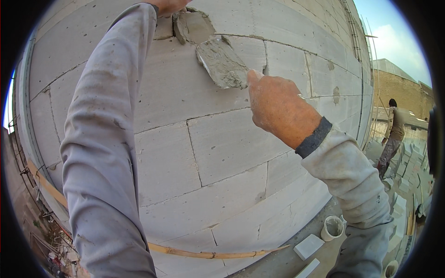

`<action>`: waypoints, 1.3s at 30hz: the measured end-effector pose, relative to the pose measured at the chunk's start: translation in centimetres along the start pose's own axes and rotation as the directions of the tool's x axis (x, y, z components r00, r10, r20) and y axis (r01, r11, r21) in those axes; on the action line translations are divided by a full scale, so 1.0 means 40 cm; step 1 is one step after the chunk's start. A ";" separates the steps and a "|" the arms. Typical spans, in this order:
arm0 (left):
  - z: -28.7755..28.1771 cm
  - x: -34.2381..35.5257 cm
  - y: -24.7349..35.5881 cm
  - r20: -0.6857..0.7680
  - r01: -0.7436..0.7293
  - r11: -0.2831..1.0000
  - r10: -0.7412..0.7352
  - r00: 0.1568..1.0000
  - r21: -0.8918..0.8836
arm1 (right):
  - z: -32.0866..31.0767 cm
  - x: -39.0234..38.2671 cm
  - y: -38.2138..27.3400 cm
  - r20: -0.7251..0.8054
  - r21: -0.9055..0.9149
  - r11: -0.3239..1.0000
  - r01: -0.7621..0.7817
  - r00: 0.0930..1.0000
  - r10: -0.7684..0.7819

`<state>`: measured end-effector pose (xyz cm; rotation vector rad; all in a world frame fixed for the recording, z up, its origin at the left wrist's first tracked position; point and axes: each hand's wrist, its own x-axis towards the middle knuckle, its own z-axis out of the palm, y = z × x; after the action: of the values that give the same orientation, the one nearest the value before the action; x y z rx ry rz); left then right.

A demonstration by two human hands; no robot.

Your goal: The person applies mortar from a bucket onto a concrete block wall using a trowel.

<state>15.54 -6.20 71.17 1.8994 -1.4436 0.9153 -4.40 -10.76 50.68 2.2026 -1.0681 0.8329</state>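
Note:
My right hand (280, 106) grips a trowel (222, 65) whose blade is coated in lumpy grey mortar, held against the pale block wall (222, 148). Just above the blade, more grey mortar (194, 25) sits in a rough patch at a recess between blocks. My left hand (169, 5) is at the top edge beside that patch, its fingers mostly cut off and what it holds hidden. The long sleeve of my left arm runs up the left side of the view.
A bamboo pole (208, 254) crosses low along the wall. Below right stand a white bucket (333, 229) and loose white blocks (308, 246). A person (394, 134) stands at the right among blocks, with thin upright poles (374, 83) nearby. Railing and rubble (51, 250) show at the left.

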 end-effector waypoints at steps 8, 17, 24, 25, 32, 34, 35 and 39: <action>0.006 -0.044 -0.025 0.008 0.093 0.979 -0.093 0.996 -0.180 | 0.010 -0.063 0.138 -0.126 -0.032 0.999 -0.021 0.992 0.017; -0.055 -0.135 -0.130 -0.385 -0.085 0.909 -0.087 0.919 -0.408 | -0.036 0.165 0.055 -0.453 0.055 0.994 0.091 0.890 -0.056; -0.070 -0.233 -0.153 -0.538 -0.266 0.918 0.070 0.840 -0.295 | 0.006 0.286 0.052 -0.511 -0.012 0.990 0.141 0.850 -0.127; -0.063 -0.252 -0.147 -0.528 -0.229 0.920 0.029 0.849 -0.318 | 0.016 0.280 0.055 -0.489 -0.006 0.991 0.134 0.864 -0.120; 0.005 -0.309 -0.217 -0.689 -0.440 0.879 0.203 0.696 -0.185 | 0.056 0.203 0.107 -0.418 -0.031 0.997 0.066 0.906 -0.073; 0.023 -0.393 -0.204 -0.653 -0.346 0.906 0.111 0.749 -0.243 | 0.080 0.183 0.130 -0.389 -0.030 0.999 0.040 0.920 -0.049; 0.033 -0.426 -0.211 -0.650 -0.341 0.907 0.106 0.752 -0.246 | 0.090 0.175 0.138 -0.362 -0.030 0.999 0.019 0.932 -0.028; 0.086 -0.569 -0.210 -0.618 -0.246 0.784 -0.212 0.757 -0.570 | 0.109 0.142 0.189 -0.334 -0.037 0.995 -0.094 0.939 0.076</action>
<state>20.19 6.20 50.53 0.9113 -1.1111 0.8425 -6.54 -20.54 53.48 1.8946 -1.0079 1.1536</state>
